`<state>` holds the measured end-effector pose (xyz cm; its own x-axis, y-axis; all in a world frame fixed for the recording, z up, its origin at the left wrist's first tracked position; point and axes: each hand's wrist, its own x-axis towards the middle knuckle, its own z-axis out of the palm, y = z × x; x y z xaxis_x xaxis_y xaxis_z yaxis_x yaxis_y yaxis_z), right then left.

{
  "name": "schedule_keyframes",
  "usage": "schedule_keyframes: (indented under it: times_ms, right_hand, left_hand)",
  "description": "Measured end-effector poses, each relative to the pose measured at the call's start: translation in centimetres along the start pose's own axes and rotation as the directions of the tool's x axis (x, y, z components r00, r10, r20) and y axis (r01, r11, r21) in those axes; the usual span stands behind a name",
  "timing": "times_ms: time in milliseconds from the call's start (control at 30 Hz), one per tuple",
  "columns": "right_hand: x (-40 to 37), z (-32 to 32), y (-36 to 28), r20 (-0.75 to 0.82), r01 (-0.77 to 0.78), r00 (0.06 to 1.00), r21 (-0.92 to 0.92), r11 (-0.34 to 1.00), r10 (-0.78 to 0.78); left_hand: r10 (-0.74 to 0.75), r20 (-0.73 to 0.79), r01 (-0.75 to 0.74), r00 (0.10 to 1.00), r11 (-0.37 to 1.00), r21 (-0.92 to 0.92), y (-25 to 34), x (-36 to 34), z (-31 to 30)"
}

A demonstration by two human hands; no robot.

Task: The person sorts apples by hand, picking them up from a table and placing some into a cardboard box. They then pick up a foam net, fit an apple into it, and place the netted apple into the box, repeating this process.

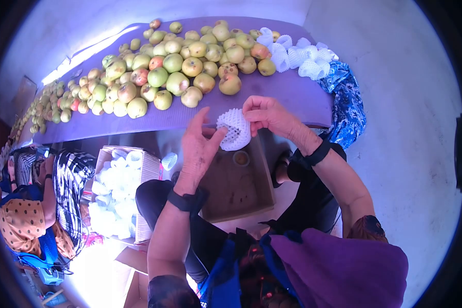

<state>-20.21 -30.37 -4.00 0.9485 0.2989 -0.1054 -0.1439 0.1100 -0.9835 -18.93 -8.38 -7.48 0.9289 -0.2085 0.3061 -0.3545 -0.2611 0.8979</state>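
A white foam net sleeve (233, 131) hangs in front of me between my hands, just off the table's near edge. Its mouth gapes toward my left side, and I make out no fruit in it. My right hand (269, 117) pinches the sleeve's upper right edge between thumb and fingers. On the other side, my left hand (201, 141) has its index finger stretched up and apart from the thumb, whose tip touches the sleeve's rim. Beyond both hands lies a large pile of green, yellow and reddish apples (177, 82) on the purple-covered table (287, 102).
More foam sleeves (308, 56) lie at the table's right end beside a blue patterned cloth (346, 102). An open cardboard box (236, 192) sits between my legs, with a small round object inside. Left of it stands a carton (141, 205) of foam sleeves. Another person (25, 218) sits farther left.
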Motion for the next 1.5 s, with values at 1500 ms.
schedule_keyframes:
  times_ms: [1500]
  right_hand:
    - [10.9,-1.7,2.2,-0.518,-0.148,0.769,-0.714,0.684,-0.374]
  left_hand:
    - [-0.083,0.229,-0.115,0.970,0.672,0.732,-1.2,-2.1,-3.4]
